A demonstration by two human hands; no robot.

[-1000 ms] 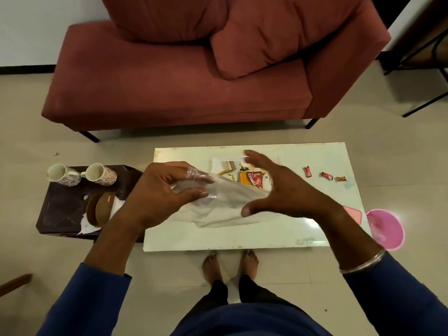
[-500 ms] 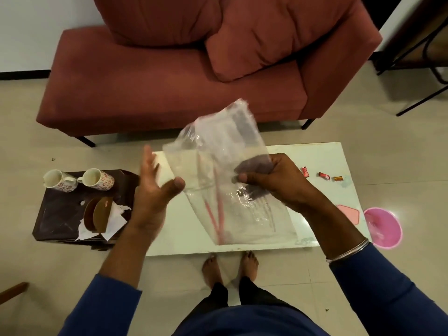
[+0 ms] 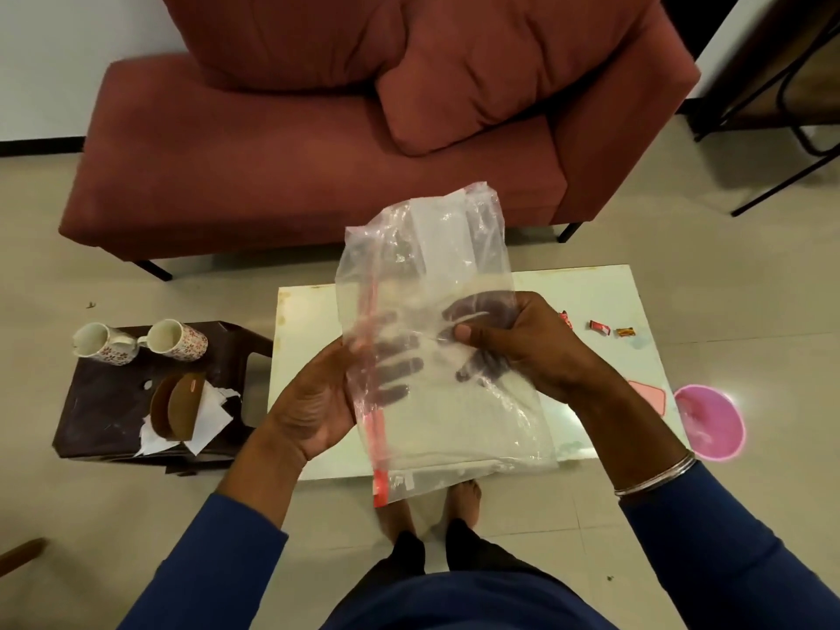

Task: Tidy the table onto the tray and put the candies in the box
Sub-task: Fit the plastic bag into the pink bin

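Both hands hold a clear plastic bag (image 3: 436, 275) with a red strip, upright above the white table (image 3: 604, 302). My left hand (image 3: 318, 402) lies flat against the bag's left side, its fingers showing through the plastic. My right hand (image 3: 518, 347) pinches the bag's right side between thumb and fingers. Three small wrapped candies (image 3: 599, 327) lie on the table to the right of my right hand. A pink flat piece (image 3: 647, 395) rests near the table's right front. The bag hides the middle of the table.
A dark side table (image 3: 104, 402) on the left carries two floral mugs (image 3: 177, 341), brown round coasters (image 3: 175, 406) and white paper. A pink bowl (image 3: 711, 422) sits on the floor at the right. A red sofa (image 3: 318, 143) stands behind the table. My bare feet are below the table's front edge.
The bag went from crumpled low over the table to lifted and spread upright. My right hand took hold of it, and my left hand has now come flat against its left side.
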